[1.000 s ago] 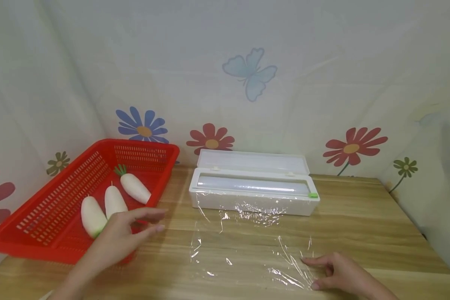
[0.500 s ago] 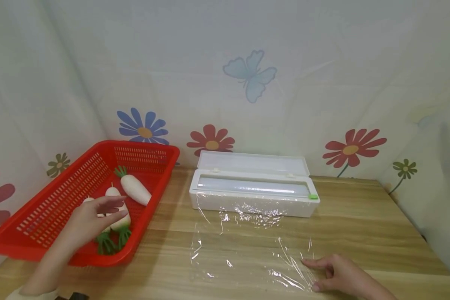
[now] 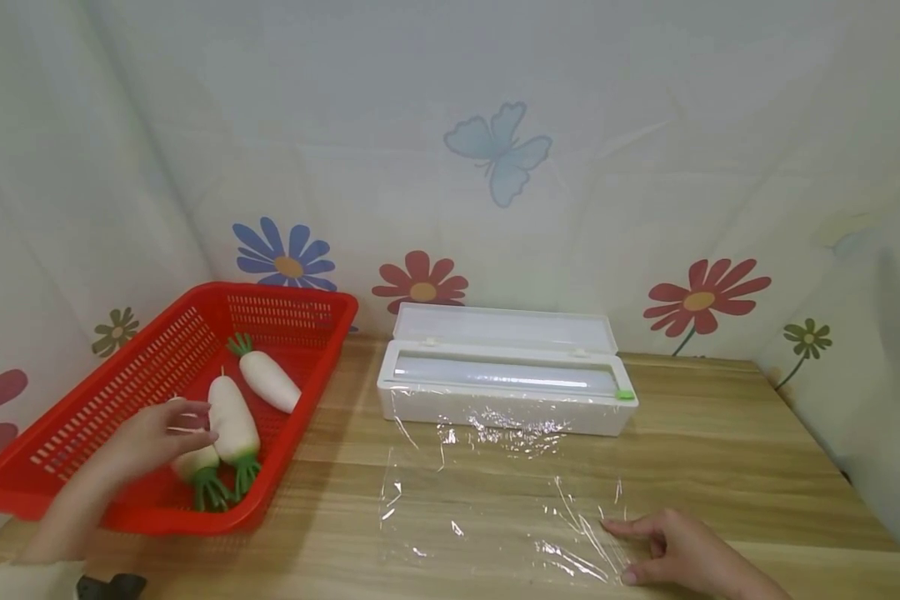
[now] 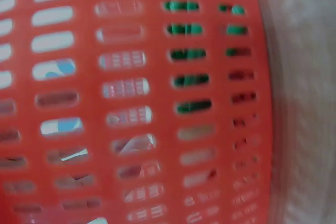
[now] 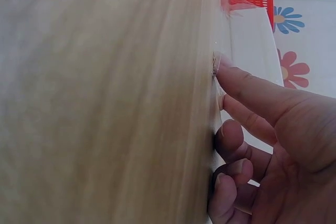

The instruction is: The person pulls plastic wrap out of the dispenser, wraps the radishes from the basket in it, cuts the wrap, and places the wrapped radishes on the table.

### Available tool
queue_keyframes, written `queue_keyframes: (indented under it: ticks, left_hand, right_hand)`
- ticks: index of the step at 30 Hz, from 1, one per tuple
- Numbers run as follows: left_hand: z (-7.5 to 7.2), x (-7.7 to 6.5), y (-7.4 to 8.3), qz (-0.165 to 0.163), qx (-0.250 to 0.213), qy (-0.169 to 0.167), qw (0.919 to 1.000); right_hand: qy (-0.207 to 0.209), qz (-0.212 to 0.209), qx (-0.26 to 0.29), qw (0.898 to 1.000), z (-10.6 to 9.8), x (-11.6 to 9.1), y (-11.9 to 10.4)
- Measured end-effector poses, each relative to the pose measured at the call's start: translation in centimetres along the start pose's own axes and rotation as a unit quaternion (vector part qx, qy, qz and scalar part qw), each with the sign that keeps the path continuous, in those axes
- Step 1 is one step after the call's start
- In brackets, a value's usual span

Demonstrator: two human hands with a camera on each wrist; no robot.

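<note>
In the head view, three white radishes with green tops lie in a red plastic basket (image 3: 318,387): a left radish (image 3: 198,462), a middle radish (image 3: 232,417) and a back radish (image 3: 270,379). Over the left radish is my left hand (image 3: 146,437), thumb and fingers apart; whether they touch it I cannot tell. A sheet of clear cling film (image 3: 480,508) stretches over the table from a white dispenser box (image 3: 495,408). My right hand (image 3: 678,550) rests at the film's near right corner, its thumb and index fingertips down and apart. The right wrist view shows the thumb (image 5: 257,90) against the tabletop.
Behind the film, the dispenser's lid (image 3: 506,327) stands raised, with a film roll (image 3: 502,371) inside and a green slider (image 3: 625,394) at its right end. The basket's slotted wall (image 4: 152,98) fills most of the left wrist view. A flower-print cloth (image 3: 570,233) hangs behind the table.
My left hand has moved left from the basket's near right rim, past the middle radish, to the left radish. My right hand and the film have stayed put.
</note>
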State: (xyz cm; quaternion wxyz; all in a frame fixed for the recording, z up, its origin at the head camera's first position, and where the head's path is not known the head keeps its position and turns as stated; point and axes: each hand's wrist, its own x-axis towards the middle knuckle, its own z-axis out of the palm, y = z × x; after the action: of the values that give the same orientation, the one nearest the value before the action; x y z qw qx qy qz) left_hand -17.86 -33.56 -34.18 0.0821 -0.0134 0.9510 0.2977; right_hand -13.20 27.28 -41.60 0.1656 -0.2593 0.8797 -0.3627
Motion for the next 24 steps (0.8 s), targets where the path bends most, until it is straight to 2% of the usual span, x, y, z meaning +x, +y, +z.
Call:
queue_keyframes:
  ticks: [8,11,14,18,21,24]
  left_hand:
    - [-0.8,0.5,-1.3,-0.028,0.009,-0.019,0.9994]
    - [-0.7,0.6,-1.2,-0.023,0.018,-0.014,0.9995]
    - [-0.2,0.5,-0.4,-0.002,0.028,-0.006,0.9996]
    - [1.0,0.4,1.3,0.018,0.019,-0.027,0.9993]
    - [1.7,0.2,2.5,0.015,0.011,-0.051,0.9985]
    - [2.1,0.2,3.3,0.010,0.014,-0.060,0.9980]
  right_hand:
    - [-0.007,0.028,0.002,1.000,0.0,0.0,-0.1]
    - [-0.006,0.030,0.000,1.000,0.0,0.0,0.0]
    - [-0.003,0.030,-0.004,1.000,0.0,-0.1,0.0]
    - [0.002,0.022,-0.011,1.000,0.0,-0.2,0.1]
    - [0.004,0.015,-0.010,1.000,0.1,-0.2,0.0]
    - [0.008,0.011,-0.012,1.000,0.1,-0.2,0.0]
